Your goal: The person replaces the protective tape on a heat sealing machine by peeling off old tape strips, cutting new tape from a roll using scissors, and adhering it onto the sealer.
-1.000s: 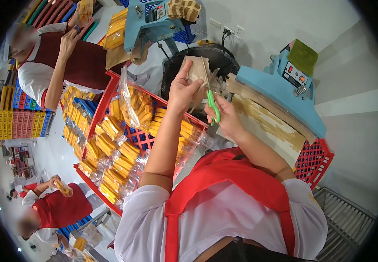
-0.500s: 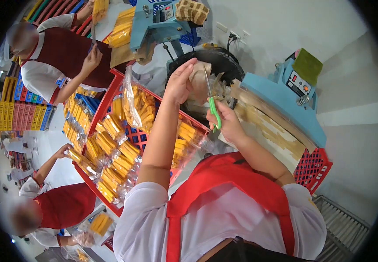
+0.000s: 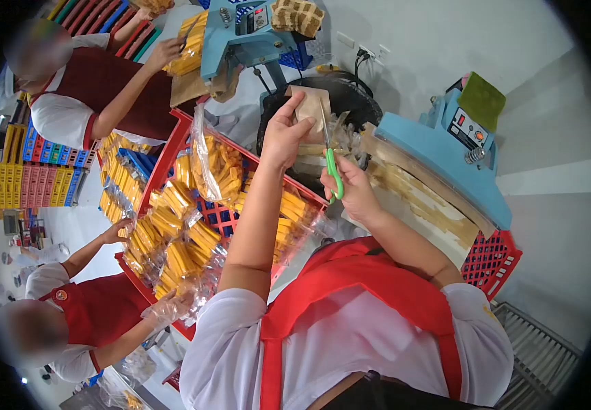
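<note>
My left hand [image 3: 284, 137] pinches a tan sheet piece [image 3: 313, 108], paper or cloth, between thumb and fingers. In my right hand [image 3: 357, 193] is a pair of scissors [image 3: 334, 176] with green handles. Its metal blades point away from me and lie against the sheet's right part; whether they are parted I cannot tell. Both hands are over the near side of a black bin [image 3: 360, 102] that contains crumpled clear and tan scraps.
A blue sealing machine [image 3: 439, 164] stands at right, another blue machine [image 3: 222, 51] at the back. Left of my arm, a red crate [image 3: 166, 160] holds several bags of yellow sticks [image 3: 203, 236]. Two co-workers in dark red aprons [image 3: 114, 89] work at left.
The tan sheet shows more of its face, and my left thumb now lies across it. The scissors have shifted slightly. At lower left, a co-worker's gloved hand has come to the crate's bags.
</note>
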`<control>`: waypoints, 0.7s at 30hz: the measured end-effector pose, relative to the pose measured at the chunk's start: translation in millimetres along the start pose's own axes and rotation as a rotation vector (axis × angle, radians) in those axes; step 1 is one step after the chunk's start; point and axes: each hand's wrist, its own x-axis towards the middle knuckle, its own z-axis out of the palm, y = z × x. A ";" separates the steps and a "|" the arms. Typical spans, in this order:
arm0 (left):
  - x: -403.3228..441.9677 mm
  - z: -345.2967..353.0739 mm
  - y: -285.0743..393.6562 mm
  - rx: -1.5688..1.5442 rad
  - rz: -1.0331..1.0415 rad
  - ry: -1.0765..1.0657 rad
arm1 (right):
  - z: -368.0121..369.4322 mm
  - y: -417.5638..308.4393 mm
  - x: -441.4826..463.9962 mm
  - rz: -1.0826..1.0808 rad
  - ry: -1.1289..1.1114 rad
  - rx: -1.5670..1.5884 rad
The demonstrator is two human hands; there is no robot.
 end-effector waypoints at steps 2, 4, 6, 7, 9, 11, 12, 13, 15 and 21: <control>-0.3 -2.0 -2.3 -0.003 0.012 0.020 | 1.0 0.4 0.6 -0.004 -0.009 -0.019; -2.4 -2.1 -1.8 0.012 0.004 0.034 | 6.2 -3.3 0.2 -0.011 0.017 -0.006; -9.0 5.0 0.4 -0.015 0.008 0.034 | 7.0 -7.4 5.0 -0.022 0.012 -0.020; -11.9 7.9 2.3 -0.041 0.014 0.032 | 7.4 -8.8 7.1 -0.036 0.006 -0.034; -12.9 4.4 0.9 -0.040 0.005 0.030 | 7.1 -9.1 9.1 -0.013 0.009 -0.034; -14.0 3.2 -0.8 -0.039 -0.002 0.029 | 7.2 -9.6 8.7 0.012 0.011 -0.035; -15.8 5.4 1.7 -0.039 -0.002 0.043 | 9.2 -10.9 7.7 0.016 0.024 -0.033; -17.0 6.3 3.0 -0.038 -0.003 0.057 | 10.6 -11.9 7.1 0.020 0.037 -0.030; -17.9 1.9 -2.1 -0.018 -0.017 0.034 | 10.5 -14.7 10.2 0.018 0.052 -0.036; -23.3 -3.9 -11.0 0.049 -0.035 -0.007 | 2.7 -12.8 17.7 0.013 0.015 -0.021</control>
